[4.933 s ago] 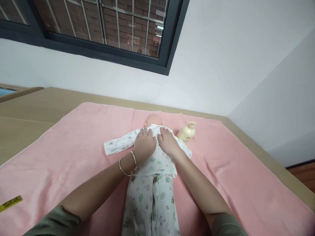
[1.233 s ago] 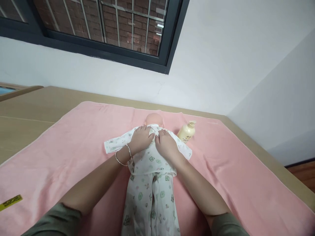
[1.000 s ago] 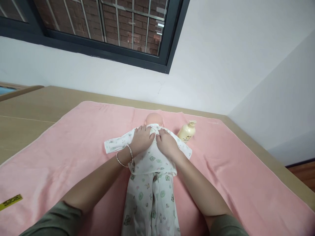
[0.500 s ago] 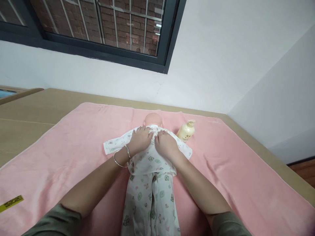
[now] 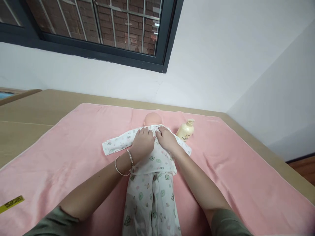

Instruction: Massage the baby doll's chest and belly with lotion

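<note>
Nearest the camera, two grey-green sleeves [image 5: 52, 223] enter from the bottom edge, at about seven and five o'clock, and bare forearms run up from them toward the middle. Between the forearms lie the legs of a doll [image 5: 150, 183], dressed in a white suit printed with small green shapes; it lies flat on its back, lengthwise, feet toward six o'clock and head toward twelve. Two thin bangles [image 5: 124, 161] circle the left wrist. The left hand [image 5: 142, 144] lies palm down on the doll's chest, fingers spread flat and loose, pressing on the cloth and not clasping it. The right hand [image 5: 167, 140] lies flat just beside it, touching or nearly touching at the thumbs, likewise open on the cloth with nothing clenched in it. The doll's sleeve [image 5: 115, 144] stretches out toward nine o'clock from the left hand, lying flat. Under everything is a pink towel [image 5: 61, 150], spread over a tan table [image 5: 29, 111]. A yellow strip [image 5: 11, 204] lies on the towel near the left edge, at about eight o'clock. Beyond the fingertips the doll's bare head [image 5: 152, 118] shows at twelve o'clock. A cream pump bottle [image 5: 185, 130] lies tilted on the towel at about two o'clock from the right hand, near the doll's shoulder but apart from the hand. Farthest off are a white wall [image 5: 221, 59] and a dark-framed window [image 5: 98, 29] with bars and brick behind.
</note>
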Demonstrator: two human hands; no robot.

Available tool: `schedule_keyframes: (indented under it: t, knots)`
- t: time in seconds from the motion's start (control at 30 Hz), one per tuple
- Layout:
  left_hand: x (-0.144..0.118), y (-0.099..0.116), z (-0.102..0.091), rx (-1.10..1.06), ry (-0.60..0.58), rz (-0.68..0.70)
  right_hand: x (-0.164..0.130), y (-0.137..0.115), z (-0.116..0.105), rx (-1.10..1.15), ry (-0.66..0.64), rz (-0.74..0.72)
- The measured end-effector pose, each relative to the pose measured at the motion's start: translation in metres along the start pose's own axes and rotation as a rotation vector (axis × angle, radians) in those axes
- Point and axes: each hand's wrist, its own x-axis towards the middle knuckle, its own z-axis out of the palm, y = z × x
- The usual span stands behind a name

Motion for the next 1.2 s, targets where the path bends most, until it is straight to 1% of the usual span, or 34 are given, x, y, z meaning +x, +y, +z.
schedule_keyframes:
  t: [0.07, 0.2, 0.33, 0.47, 0.63, 0.73, 0.87, 0.97, 1.07, 1.1, 1.2]
  knots:
    - [0.003, -0.004, 0.003, -0.047, 0.009, -0.002, -0.002, -0.004, 0.001, -0.032, 0.000, 0.016]
    - [0.013, -0.019, 0.008, -0.150, -0.028, -0.002, -0.015, -0.022, -0.001, -0.147, -0.036, 0.048]
    - [0.022, -0.028, 0.012, -0.202, -0.073, -0.019, -0.029, -0.039, -0.005, -0.270, -0.062, -0.008]
    - [0.025, -0.030, 0.017, -0.221, -0.077, -0.056, -0.035, -0.044, -0.007, -0.331, -0.064, -0.038]
    - [0.022, -0.027, 0.023, -0.187, -0.031, -0.117, -0.030, -0.037, -0.004, -0.210, -0.046, -0.011]
    - [0.020, -0.024, 0.024, -0.182, -0.013, -0.133, -0.021, -0.025, 0.004, -0.070, -0.006, -0.007]
    - [0.018, -0.022, 0.028, -0.190, 0.045, -0.146, -0.009, -0.008, 0.014, 0.116, 0.058, -0.011]
    - [0.017, -0.022, 0.033, -0.222, 0.101, -0.154, -0.005, -0.001, 0.015, 0.223, 0.135, -0.018]
    - [0.015, -0.022, 0.037, -0.253, 0.145, -0.154, -0.006, -0.001, 0.016, 0.261, 0.236, -0.043]
    - [0.015, -0.022, 0.037, -0.261, 0.152, -0.154, -0.007, -0.002, 0.017, 0.258, 0.237, -0.055]
    - [0.014, -0.022, 0.037, -0.282, 0.161, -0.157, -0.008, -0.005, 0.020, 0.239, 0.155, -0.082]
